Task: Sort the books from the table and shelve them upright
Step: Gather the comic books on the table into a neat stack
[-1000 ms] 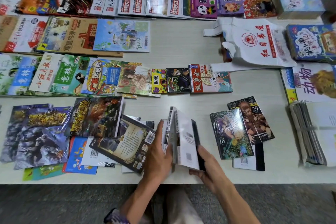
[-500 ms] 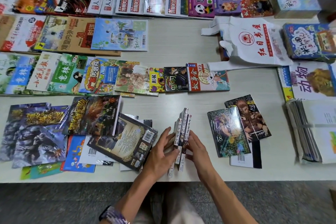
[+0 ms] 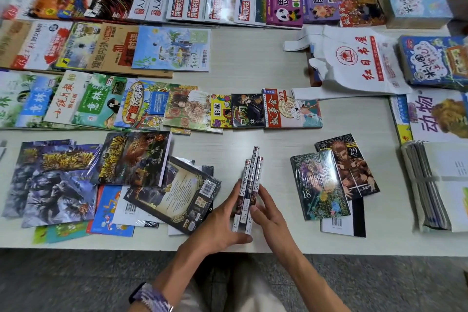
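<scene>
Three thin manga volumes (image 3: 253, 175) stand on edge with their spines up, near the front edge of the white table (image 3: 253, 58). Spine numbers 14 and 15 show. My left hand (image 3: 217, 225) presses flat against their left side, its thumb lying across their near end. My right hand (image 3: 271, 215) presses straight fingers against their right side. Just to the right, volume 18 (image 3: 319, 185) and volume 29 (image 3: 349, 167) lie flat, overlapping, with a white back cover (image 3: 342, 225) under them.
A shrink-wrapped dark book (image 3: 174, 192) lies tilted on a loose pile just left of my left hand. Rows of magazines and books cover the table's far and left parts. A white printed bag (image 3: 354, 63) lies at the back right; a strapped paper bundle (image 3: 430, 185) sits at the right edge.
A second ago the volumes leaned apart with a white back cover showing. Both hands have since squeezed them together into one upright pack, spines up.
</scene>
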A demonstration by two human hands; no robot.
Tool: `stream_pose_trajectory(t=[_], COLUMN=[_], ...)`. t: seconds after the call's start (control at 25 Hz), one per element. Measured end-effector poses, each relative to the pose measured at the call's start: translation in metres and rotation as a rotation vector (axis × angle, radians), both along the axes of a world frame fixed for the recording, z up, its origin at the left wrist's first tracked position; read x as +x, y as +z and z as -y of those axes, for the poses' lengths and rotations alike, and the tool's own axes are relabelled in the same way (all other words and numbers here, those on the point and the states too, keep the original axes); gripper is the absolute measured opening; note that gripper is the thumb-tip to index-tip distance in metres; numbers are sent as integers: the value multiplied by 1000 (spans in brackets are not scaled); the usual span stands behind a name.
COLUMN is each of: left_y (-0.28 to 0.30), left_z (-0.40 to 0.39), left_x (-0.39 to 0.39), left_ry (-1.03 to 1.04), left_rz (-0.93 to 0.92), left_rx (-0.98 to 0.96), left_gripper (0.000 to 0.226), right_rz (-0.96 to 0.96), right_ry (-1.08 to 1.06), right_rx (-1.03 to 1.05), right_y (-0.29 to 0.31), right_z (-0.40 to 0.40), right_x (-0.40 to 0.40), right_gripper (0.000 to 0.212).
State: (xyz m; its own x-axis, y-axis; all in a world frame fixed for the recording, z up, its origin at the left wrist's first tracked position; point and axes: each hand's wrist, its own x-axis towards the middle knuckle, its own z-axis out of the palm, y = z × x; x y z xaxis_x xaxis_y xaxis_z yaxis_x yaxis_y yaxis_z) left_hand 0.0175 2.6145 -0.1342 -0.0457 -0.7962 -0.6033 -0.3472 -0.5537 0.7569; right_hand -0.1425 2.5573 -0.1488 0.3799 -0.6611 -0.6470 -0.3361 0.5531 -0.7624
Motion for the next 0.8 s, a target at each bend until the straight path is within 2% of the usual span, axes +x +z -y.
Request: stream_pose_trajectory(t=[0.32,0.56,0.68,0.8], left_y=[-10,4,8,8], left_z=[0,-1,3,4], left_x=[12,24,28,26], left_ry=[-13,206,245,140], left_rz=[-83,-32,-36,67], left_rx=[-17,-132,-197,-217], left_gripper=[123,100,92,78], right_rz=[-62,-183,-240,-287], right_ry=[31,88,121,126], right_rx=[-83,-247,-325,-390], right_y=[6,26,34,34], right_z=[1,-4,-5,-5], right_x=[8,24,28,30], right_gripper=[64,73,67,54])
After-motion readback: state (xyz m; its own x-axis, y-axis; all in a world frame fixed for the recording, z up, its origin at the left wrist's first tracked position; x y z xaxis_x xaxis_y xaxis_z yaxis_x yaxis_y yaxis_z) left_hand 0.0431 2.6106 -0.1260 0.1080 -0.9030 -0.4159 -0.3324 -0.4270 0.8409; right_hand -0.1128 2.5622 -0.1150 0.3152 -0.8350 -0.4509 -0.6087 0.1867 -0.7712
